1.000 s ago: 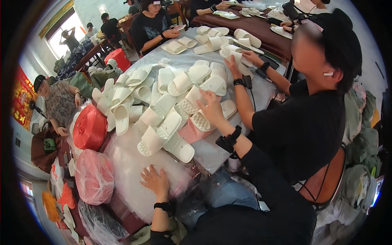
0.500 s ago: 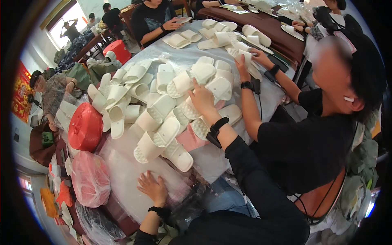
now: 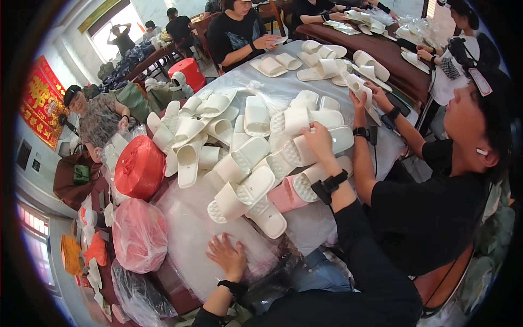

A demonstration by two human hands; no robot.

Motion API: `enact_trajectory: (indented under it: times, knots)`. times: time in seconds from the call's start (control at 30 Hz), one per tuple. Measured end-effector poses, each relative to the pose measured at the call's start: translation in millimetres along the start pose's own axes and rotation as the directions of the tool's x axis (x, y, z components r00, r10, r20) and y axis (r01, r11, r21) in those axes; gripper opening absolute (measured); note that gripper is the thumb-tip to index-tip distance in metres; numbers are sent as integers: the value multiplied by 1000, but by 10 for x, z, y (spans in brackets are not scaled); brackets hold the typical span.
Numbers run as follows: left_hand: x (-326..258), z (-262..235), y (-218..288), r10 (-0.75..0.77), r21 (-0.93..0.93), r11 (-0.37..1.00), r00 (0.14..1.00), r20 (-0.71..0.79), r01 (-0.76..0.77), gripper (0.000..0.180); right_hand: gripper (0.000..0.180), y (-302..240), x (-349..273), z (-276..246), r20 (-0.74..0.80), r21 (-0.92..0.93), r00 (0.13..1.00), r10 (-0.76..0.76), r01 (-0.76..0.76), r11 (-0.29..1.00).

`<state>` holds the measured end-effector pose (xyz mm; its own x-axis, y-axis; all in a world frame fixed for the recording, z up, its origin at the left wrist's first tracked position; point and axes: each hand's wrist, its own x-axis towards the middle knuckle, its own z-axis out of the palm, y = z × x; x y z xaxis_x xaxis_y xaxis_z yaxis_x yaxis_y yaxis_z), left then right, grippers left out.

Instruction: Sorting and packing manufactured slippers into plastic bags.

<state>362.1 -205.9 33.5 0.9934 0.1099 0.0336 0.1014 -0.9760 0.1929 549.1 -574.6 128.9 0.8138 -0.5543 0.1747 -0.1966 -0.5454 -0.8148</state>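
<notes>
Cream-white slippers (image 3: pixel 248 155) lie heaped across the table in front of me. My right hand (image 3: pixel 320 143) reaches into the right side of the heap. Its fingers are curled in and closed at the edge of a white slipper (image 3: pixel 295 120) that lies on top of others; the fingertips are partly hidden. My left hand (image 3: pixel 229 259) rests flat, fingers spread, on a stack of clear plastic bags (image 3: pixel 188 240) at the near edge. Under some slippers next to my right wrist shows a pink sheet or packet (image 3: pixel 285 194).
A red roll of plastic twine (image 3: pixel 140 166) and a pink bundle in clear film (image 3: pixel 140 235) stand left of the bags. At my right a co-worker (image 3: pixel 425 191) holds a slipper (image 3: pixel 359 90). Another person (image 3: pixel 237 35) sits across the table. More slippers (image 3: pixel 321 69) lie at the far side.
The whole scene has shifted rightward in the picture as the view turned. My right hand's fingers have gone from pointing onto a slipper to closing at its edge. My left hand stays flat on the bags.
</notes>
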Motion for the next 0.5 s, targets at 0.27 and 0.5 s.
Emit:
enact_trajectory:
  times: [0.27,0.5]
  knots:
    - [-6,-16,-4,36,-41,999,999,5,-36,60,39,-360,-189,-92,9,-19,999,-46,47,999]
    - [-6,-26,-22,26,-10,1000,1000,-4,-27,60,67,-899,-351,307,112,491,852,-512,400,774]
